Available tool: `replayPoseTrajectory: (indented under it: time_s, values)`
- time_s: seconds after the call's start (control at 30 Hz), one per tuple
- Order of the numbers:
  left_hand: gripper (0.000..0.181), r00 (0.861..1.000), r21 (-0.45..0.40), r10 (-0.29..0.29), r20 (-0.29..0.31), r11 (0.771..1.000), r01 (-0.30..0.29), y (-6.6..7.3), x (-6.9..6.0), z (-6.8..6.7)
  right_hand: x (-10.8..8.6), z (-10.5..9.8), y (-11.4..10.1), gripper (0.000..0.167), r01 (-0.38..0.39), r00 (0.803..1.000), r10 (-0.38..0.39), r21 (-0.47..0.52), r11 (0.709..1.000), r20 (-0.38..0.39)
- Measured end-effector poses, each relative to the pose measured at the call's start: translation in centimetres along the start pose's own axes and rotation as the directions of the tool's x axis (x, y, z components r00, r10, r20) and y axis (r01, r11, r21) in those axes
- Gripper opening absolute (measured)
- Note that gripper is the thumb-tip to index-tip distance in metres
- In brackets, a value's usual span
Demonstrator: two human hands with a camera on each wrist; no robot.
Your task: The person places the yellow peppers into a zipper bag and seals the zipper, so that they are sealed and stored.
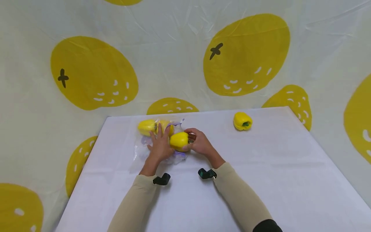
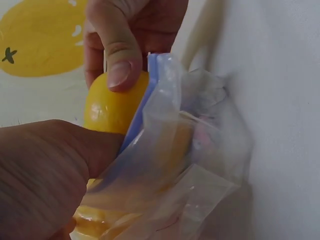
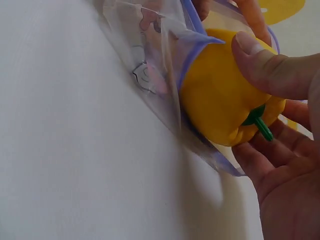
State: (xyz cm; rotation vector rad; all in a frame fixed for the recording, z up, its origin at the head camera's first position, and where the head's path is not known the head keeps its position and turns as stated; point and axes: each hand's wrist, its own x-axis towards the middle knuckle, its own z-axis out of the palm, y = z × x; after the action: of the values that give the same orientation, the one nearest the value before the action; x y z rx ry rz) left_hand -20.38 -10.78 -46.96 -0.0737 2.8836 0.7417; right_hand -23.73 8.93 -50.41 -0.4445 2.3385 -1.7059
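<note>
A yellow bell pepper [image 1: 178, 141] with a green stem is partway in the mouth of a clear zip bag [image 3: 150, 65] with a purple zip edge. My right hand [image 1: 200, 142] grips this pepper around its stem end, thumb on its side in the right wrist view. My left hand [image 1: 161, 146] lies over the bag with fingers spread and straight. Its thumb [image 2: 100, 150] reaches behind the purple edge in the left wrist view, and the thumb tip is hidden. More yellow peppers [image 1: 147, 127] lie inside the bag, partly covered by the left fingers.
Another yellow bell pepper [image 1: 242, 121] lies on its side near the far edge of the white table [image 1: 275, 180], right of both hands. Behind the table hangs a pale cloth [image 1: 171, 64] printed with large yellow fruit shapes.
</note>
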Motion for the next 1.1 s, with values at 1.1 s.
replayPoseTrajectory:
  time_s: [1.1]
  values:
    - [0.116,0.999,-0.004,0.041,0.002,0.999,-0.041,-0.6,-0.8,-1.1,0.9,1.6,-1.1,0.051,-0.003,0.996,0.027,-0.276,0.961,0.084]
